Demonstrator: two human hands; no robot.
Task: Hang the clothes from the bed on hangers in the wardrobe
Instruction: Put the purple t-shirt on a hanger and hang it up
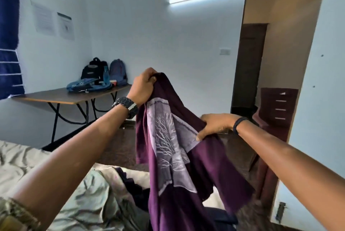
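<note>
The fingers of the left hand (143, 86) are curled tight on the top edge of the purple T-shirt (179, 156), and the right hand (216, 126) pinches its fabric lower down. The shirt hangs in the air above the bed (28, 163), where darker clothes (134, 187) lie.

Beyond the purple shirt (179, 156) you have bare floor (121, 146) up to the open doorway (261, 81). Left of the shirt the desk (61, 97) carries bags (104, 75). Below the shirt the bed (37, 157) and dark clothes (134, 187) block low reaches.

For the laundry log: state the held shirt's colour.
Dark purple shirt, pale tree-print panel; head view.
</note>
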